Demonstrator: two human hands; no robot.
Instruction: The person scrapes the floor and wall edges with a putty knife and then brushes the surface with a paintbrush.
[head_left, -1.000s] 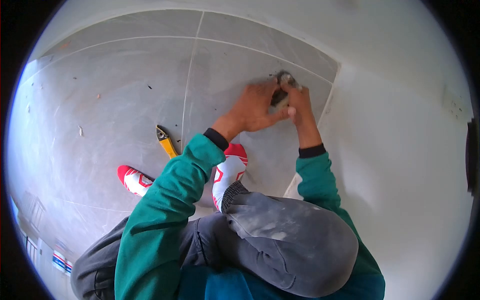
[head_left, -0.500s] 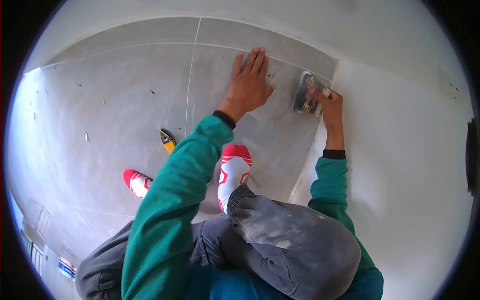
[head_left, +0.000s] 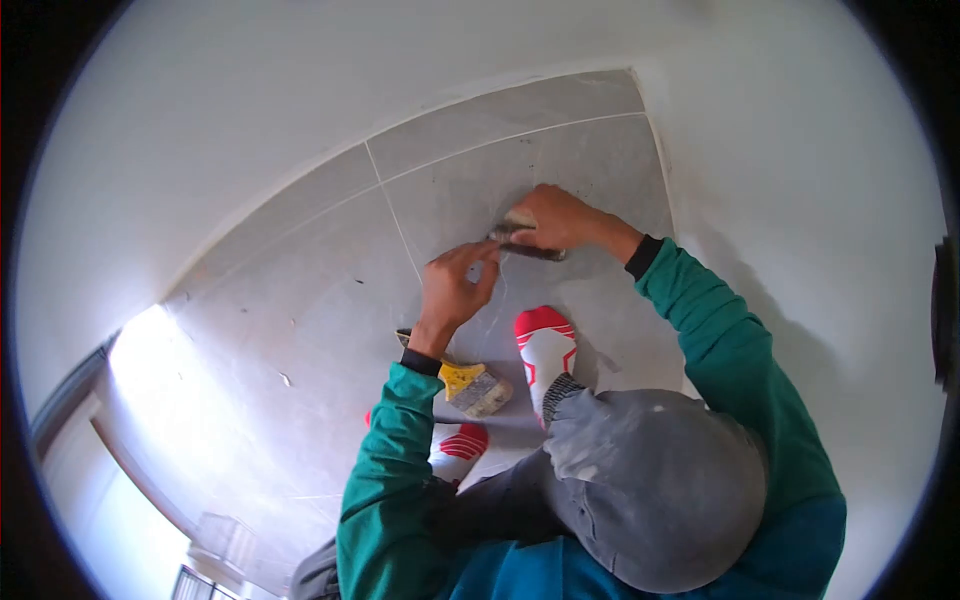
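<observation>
My right hand [head_left: 565,220] grips a small hand float [head_left: 538,253], a dark flat plate with a pale, worn handle mostly covered by my fingers. The float is tilted nearly on edge over the grey floor tiles [head_left: 560,160]. My left hand [head_left: 457,285] is at the float's left end, thumb and forefinger curled together in a pinch. Whether anything is between those fingertips is too small to tell. Below my left wrist lies a wide brush [head_left: 478,390] with a yellow handle and dusty bristles, partly behind my sleeve.
White walls [head_left: 800,200] meet the tiles at the back and right, forming a corner. My feet, in red and white socks [head_left: 547,350], rest on the floor close to the brush. Small debris [head_left: 285,380] is scattered at left, near a bright doorway [head_left: 140,480].
My right hand has brought the float left from beside the right wall and tipped it up. The left hand has come off the tiles, curling its fingers beside the float. The view has turned.
</observation>
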